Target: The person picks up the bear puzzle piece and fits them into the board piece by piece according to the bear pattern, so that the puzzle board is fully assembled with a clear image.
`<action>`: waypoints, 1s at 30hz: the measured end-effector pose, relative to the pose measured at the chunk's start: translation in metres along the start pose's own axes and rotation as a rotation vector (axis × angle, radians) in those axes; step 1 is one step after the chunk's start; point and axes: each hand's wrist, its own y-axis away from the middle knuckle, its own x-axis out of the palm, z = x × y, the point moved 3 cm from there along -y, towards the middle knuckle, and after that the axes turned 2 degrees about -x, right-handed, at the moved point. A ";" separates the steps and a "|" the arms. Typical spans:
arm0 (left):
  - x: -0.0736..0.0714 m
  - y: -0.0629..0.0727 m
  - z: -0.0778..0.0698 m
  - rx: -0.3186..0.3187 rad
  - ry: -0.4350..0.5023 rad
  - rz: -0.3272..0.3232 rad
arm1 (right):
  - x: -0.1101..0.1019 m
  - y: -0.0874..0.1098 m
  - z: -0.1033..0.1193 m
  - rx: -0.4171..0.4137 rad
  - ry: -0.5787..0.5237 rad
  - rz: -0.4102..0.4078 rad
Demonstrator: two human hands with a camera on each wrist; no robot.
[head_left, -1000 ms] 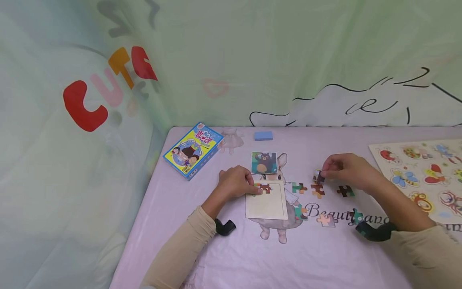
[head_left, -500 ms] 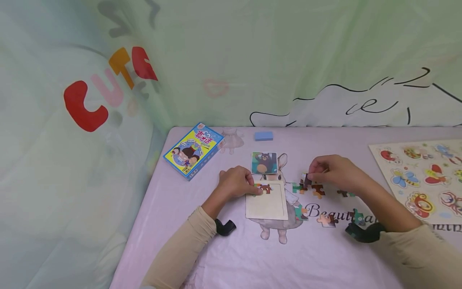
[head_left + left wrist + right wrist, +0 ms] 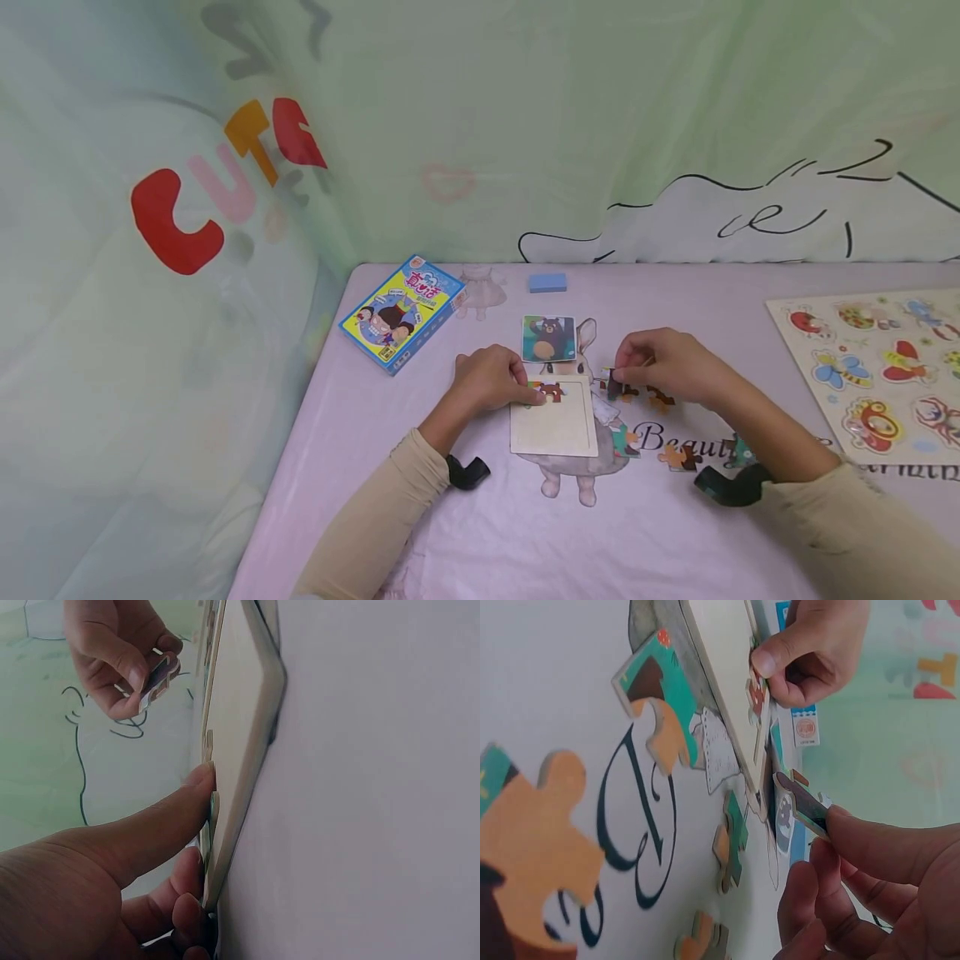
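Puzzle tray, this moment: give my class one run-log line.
right hand: pinches puzzle piece | left hand: holds tray | bear card: beyond tray | loose pieces: right of tray

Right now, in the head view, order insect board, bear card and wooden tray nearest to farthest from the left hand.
1. Wooden tray, touching the left hand
2. Bear card, just beyond the tray
3. Insect board, far right

Both sleeves [image 3: 375,517] are beige and lightly creased. Just beside each sleeve's cuff [image 3: 429,455] sits a black, bent fitting [image 3: 469,474] with rounded edges.
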 end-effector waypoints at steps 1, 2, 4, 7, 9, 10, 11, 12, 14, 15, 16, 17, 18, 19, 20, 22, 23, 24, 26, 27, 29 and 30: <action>0.000 0.000 0.000 -0.002 0.000 0.001 | 0.001 -0.001 0.001 -0.002 0.000 0.003; 0.000 0.000 0.000 -0.004 0.000 0.002 | 0.003 -0.002 0.002 -0.005 0.000 0.005; 0.000 0.000 0.000 -0.007 0.001 0.005 | 0.005 -0.003 0.003 -0.012 -0.001 0.011; 0.001 -0.001 0.000 -0.010 0.000 0.009 | 0.008 -0.005 0.006 -0.023 -0.010 0.021; 0.001 -0.001 0.000 -0.012 -0.002 0.008 | 0.010 -0.007 0.009 -0.031 -0.015 0.030; 0.001 0.000 0.000 -0.012 -0.003 0.008 | 0.011 -0.007 0.010 -0.034 -0.018 0.034; 0.001 -0.001 0.000 -0.011 -0.003 0.008 | 0.012 -0.008 0.011 -0.038 -0.019 0.035; 0.001 -0.001 0.000 -0.012 -0.003 0.007 | 0.013 -0.009 0.012 -0.038 -0.022 0.037; 0.001 0.000 0.000 -0.011 -0.004 0.006 | 0.015 -0.010 0.015 -0.043 -0.021 0.035; 0.001 -0.001 0.000 -0.010 -0.005 0.006 | 0.016 -0.011 0.016 -0.045 -0.021 0.032; 0.001 -0.001 0.000 -0.011 -0.004 0.007 | 0.017 -0.011 0.017 -0.047 -0.024 0.031; 0.001 -0.001 0.000 -0.011 -0.005 0.007 | 0.018 -0.012 0.018 -0.050 -0.027 0.031; 0.001 -0.001 0.000 -0.012 -0.006 0.007 | 0.019 -0.012 0.019 -0.052 -0.031 0.032; 0.001 -0.001 0.000 -0.012 -0.007 0.007 | 0.019 -0.013 0.019 -0.054 -0.035 0.033; 0.001 -0.001 0.000 -0.012 -0.006 0.007 | 0.020 -0.013 0.020 -0.056 -0.038 0.034; 0.001 -0.001 0.000 -0.011 -0.006 0.007 | 0.022 -0.014 0.022 -0.054 -0.045 0.039; 0.001 -0.001 0.000 -0.010 -0.006 0.007 | 0.023 -0.015 0.022 -0.053 -0.049 0.041; 0.001 -0.001 0.000 -0.010 -0.006 0.007 | 0.023 -0.016 0.022 -0.050 -0.052 0.043; 0.001 -0.001 0.000 -0.008 -0.005 0.007 | 0.024 -0.017 0.022 -0.046 -0.052 0.044; 0.001 -0.001 0.000 -0.007 -0.005 0.007 | 0.025 -0.017 0.022 -0.044 -0.052 0.046; 0.001 -0.001 0.000 -0.007 -0.005 0.008 | 0.026 -0.018 0.023 -0.043 -0.048 0.045; 0.001 -0.001 0.000 -0.006 -0.004 0.009 | 0.027 -0.019 0.023 -0.044 -0.043 0.044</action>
